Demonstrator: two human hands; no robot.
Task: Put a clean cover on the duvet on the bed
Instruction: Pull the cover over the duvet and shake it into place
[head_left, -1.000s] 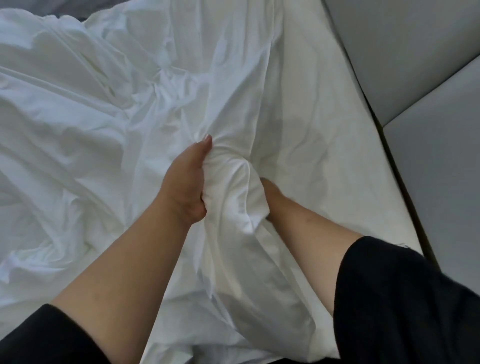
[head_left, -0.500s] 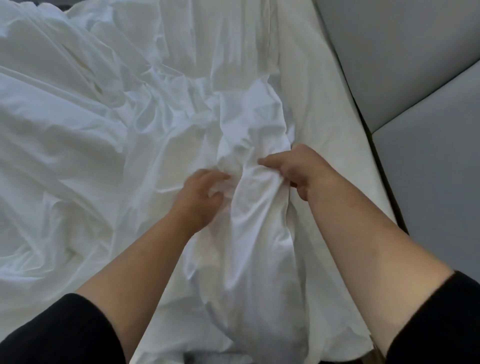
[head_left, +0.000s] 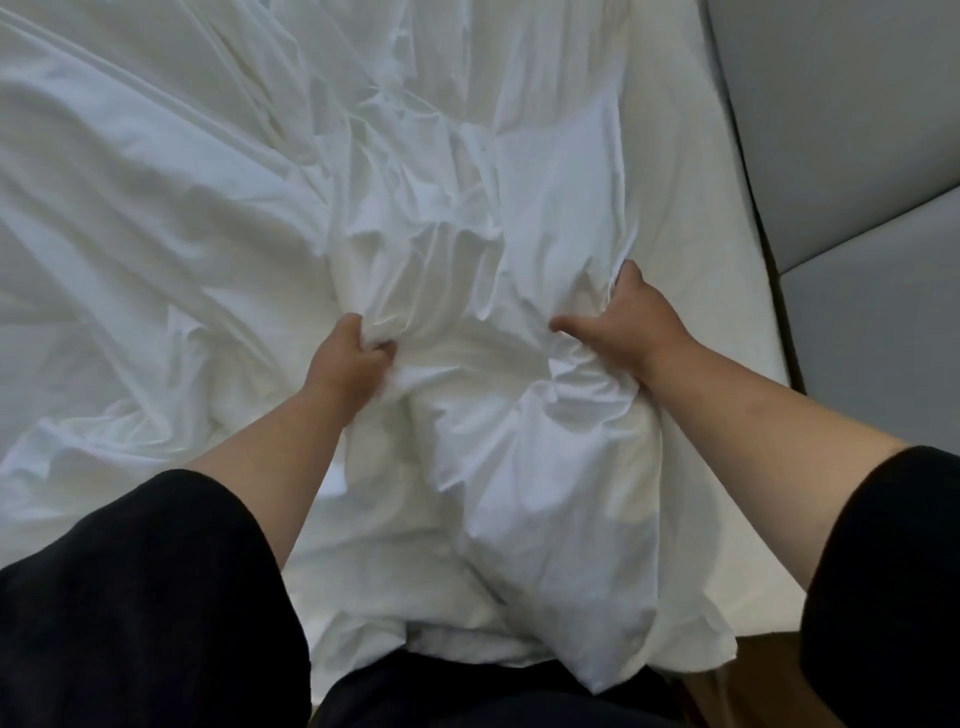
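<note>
left hand (head_left: 349, 364): a second ago it clasped the bunched cover (head_left: 519, 415) from the left with thumb up; now lower and further left, fingers curled into a fold.
right hand (head_left: 631, 325): was tucked under the bunch, then came over its top; now out on the right edge, gripping cloth.
hands: were close together on one ridge, now well apart.
cover: the narrow upright ridge is now spread wide and flatter between the hands.
</note>
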